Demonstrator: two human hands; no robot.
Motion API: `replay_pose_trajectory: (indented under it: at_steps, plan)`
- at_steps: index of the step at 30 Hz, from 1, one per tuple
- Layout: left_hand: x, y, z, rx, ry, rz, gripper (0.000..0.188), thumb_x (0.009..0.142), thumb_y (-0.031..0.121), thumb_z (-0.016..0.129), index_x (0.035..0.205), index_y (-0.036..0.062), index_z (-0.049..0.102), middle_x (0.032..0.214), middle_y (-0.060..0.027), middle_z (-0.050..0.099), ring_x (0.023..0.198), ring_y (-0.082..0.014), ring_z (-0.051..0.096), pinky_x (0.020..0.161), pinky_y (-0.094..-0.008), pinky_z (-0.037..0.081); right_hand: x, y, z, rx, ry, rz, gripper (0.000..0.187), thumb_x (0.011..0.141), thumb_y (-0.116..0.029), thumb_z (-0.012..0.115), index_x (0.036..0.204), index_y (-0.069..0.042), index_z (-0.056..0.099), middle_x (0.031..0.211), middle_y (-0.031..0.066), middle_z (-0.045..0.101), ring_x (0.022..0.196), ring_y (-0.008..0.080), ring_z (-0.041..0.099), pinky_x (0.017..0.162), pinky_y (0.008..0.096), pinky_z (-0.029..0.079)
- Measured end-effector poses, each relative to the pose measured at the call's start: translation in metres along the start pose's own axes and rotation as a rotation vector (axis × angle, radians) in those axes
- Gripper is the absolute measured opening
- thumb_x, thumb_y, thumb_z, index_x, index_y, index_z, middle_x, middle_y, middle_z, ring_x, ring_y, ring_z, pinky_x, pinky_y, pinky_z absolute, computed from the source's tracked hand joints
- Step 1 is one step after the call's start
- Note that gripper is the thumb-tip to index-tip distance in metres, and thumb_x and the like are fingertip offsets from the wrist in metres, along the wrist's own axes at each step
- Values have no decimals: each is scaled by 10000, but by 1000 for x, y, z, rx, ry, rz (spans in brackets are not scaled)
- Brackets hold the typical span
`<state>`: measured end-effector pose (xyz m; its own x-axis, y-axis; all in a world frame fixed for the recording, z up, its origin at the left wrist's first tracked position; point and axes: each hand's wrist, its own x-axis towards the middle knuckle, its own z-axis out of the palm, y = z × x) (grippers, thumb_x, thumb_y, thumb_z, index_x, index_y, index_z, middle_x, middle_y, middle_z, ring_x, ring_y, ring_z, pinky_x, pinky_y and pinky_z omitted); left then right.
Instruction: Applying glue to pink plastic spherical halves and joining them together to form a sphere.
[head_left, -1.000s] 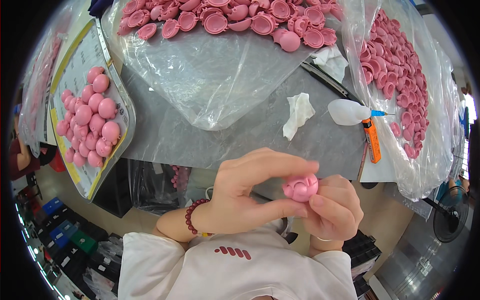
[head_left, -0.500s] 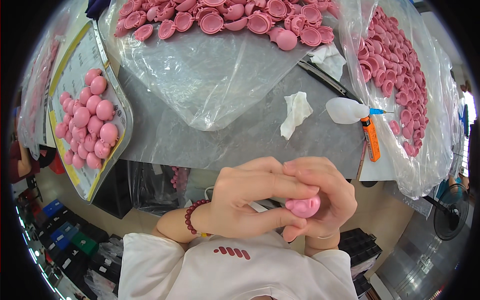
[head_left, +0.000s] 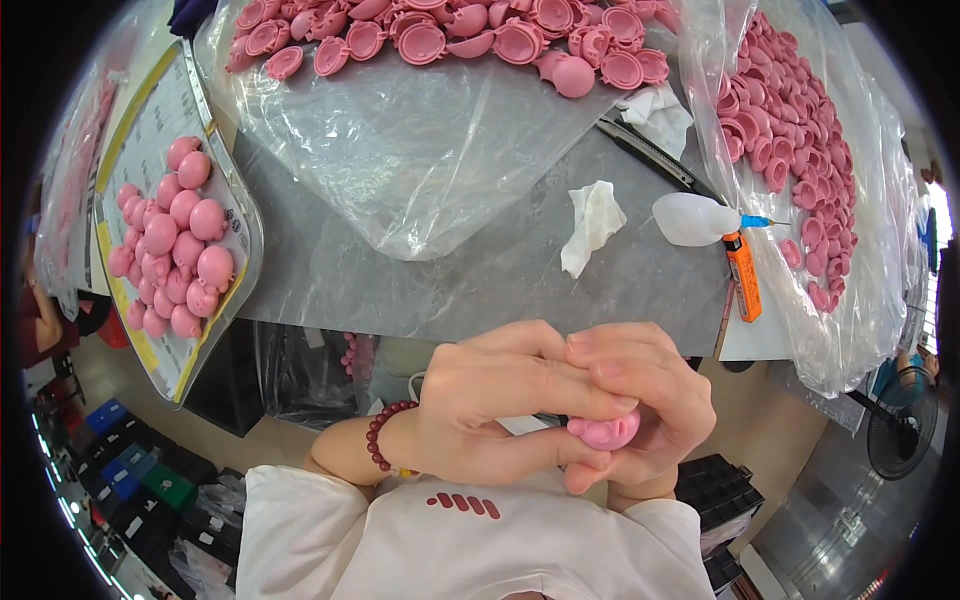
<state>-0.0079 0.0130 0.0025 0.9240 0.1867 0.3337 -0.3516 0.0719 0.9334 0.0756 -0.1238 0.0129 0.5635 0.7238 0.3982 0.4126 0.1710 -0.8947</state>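
Note:
Both hands meet in front of my chest, just off the table's near edge, around one small pink plastic ball-shaped piece. My left hand pinches it between the thumb and fingers. Wrapped round its right side is my right hand, with the fingertips of both hands touching above it. Most of the piece is hidden by fingers; a rounded part with small raised shapes shows. On the left, a tray holds a heap of closed pink balls. Loose pink half shells lie on a plastic bag at the far side.
A clear bag spreads over the grey table. Crumpled tissue, a white squeeze bottle with a blue needle tip, and an orange-handled cutter lie to the right. Another bag of pink pieces stands beyond them.
The pink piece has turned and sunk slightly lower between my fingers. Both hands stay closed round it in nearly the same place.

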Motion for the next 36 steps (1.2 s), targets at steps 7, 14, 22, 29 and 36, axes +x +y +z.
replay_pose_trajectory:
  at_steps: [7, 14, 22, 29, 36]
  plan:
    - [3, 2, -3, -27, -22, -12, 247, 583, 53, 752, 804, 29, 646, 782, -73, 648, 700, -175, 535, 600, -241, 433, 1, 0, 3, 5, 9, -12, 566, 519, -298, 787, 921, 36, 570, 903, 158, 599, 829, 301, 588, 689, 330, 478]
    - [6, 7, -2, 61, -26, 55, 189, 611, 70, 739, 777, 53, 651, 740, -58, 649, 641, -149, 587, 647, -248, 423, 0, 3, 6, 47, 37, -75, 554, 542, -304, 779, 925, 35, 566, 880, 152, 595, 828, 302, 590, 694, 348, 490]
    - [6, 8, -1, 43, -29, 52, 173, 628, 85, 730, 772, 43, 643, 739, -70, 644, 648, -156, 589, 658, -247, 419, 1, 0, 5, 53, 30, -98, 543, 541, -297, 779, 919, 31, 568, 879, 158, 590, 814, 296, 593, 686, 340, 494]
    - [-3, -1, 4, -885, -21, -460, 383, 749, 179, 653, 1057, -1, 514, 991, -98, 573, 916, -165, 551, 775, -249, 423, -1, 2, 1, -18, 111, -59, 621, 519, -281, 789, 1005, 11, 534, 971, 174, 556, 859, 294, 554, 697, 352, 462]
    - [2, -1, 5, -1100, -43, -784, 640, 776, 574, 433, 1074, 8, 403, 1009, -156, 560, 918, -233, 554, 797, -345, 438, -4, 8, -4, -78, 175, -146, 578, 516, -139, 747, 1028, -4, 515, 1003, 200, 531, 878, 309, 532, 696, 370, 451]
